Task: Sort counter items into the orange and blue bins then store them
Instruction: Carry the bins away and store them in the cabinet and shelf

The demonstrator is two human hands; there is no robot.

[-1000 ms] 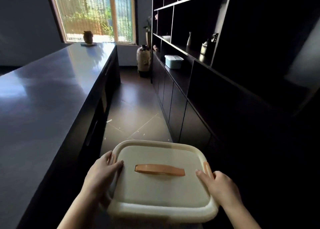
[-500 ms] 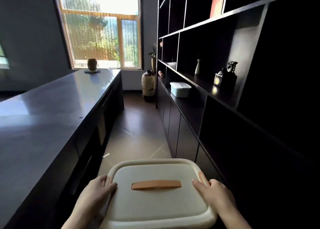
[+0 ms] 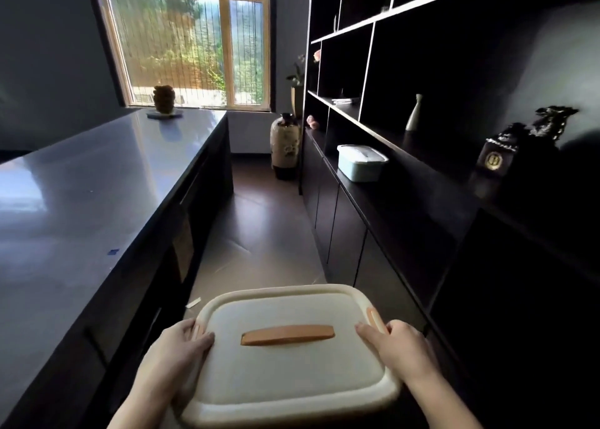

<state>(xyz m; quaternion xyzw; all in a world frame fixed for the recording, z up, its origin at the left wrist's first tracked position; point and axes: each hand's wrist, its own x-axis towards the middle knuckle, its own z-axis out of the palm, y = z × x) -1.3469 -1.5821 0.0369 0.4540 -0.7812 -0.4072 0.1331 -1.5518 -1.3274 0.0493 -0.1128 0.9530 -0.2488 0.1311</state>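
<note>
Left hand [image 3: 177, 350] and right hand [image 3: 397, 347] clamped on opposite sides of a lidded orange bin [image 3: 292, 357], carried in the aisle between dark counter [image 3: 97, 185] and shelves [image 3: 422, 175], blue bin [image 3: 360, 162] already shelved

matt plastic bin lid [image 3: 292, 376], glossy dark counter [image 3: 81, 208].

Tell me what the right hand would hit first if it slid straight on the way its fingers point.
Probably the orange handle on the bin lid: the right hand points inward across the lid, and the handle lies next in that line.
</note>
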